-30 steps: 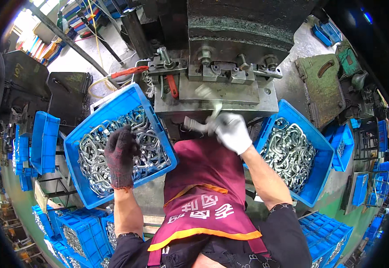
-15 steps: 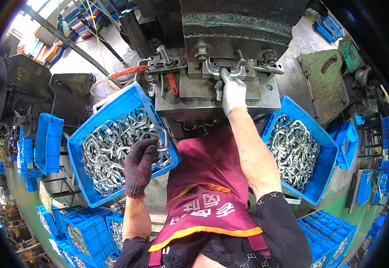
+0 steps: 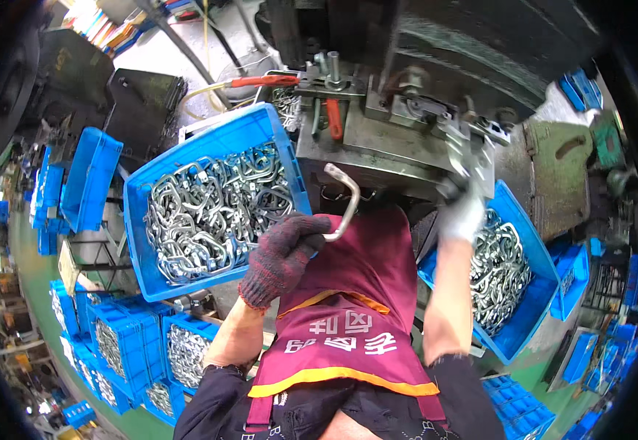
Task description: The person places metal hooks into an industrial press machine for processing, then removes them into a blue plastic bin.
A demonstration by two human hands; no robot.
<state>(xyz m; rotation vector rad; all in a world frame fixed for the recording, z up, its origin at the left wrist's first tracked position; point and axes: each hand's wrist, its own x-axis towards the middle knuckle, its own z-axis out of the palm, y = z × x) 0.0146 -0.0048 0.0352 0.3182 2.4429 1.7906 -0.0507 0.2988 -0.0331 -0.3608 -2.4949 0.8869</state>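
Observation:
My left hand [image 3: 286,253], in a dark knitted glove, pinches one end of a curved metal rod handle [image 3: 350,202] in front of the apron. The handle's other end points up toward the press table. My right hand [image 3: 462,216], in a white glove, is smeared by motion at the right front corner of the press bed [image 3: 385,143], above the near side of the right blue bin [image 3: 531,220]. Its fingers and anything in them cannot be made out. Many bent metal handles [image 3: 216,205] fill the left blue bin [image 3: 139,242], and similar ones [image 3: 498,279] lie in the right bin.
Red-handled tools [image 3: 333,117] lie on the left of the press bed, beside an upright bolt [image 3: 333,66]. The dark press ram [image 3: 473,51] hangs over the bed. Stacked blue crates [image 3: 113,352] of metal parts stand lower left, with more crates [image 3: 520,407] lower right.
My left hand has moved right from the left bin with a handle in it. My right hand has left the die and swung right and nearer. The whole view has shifted.

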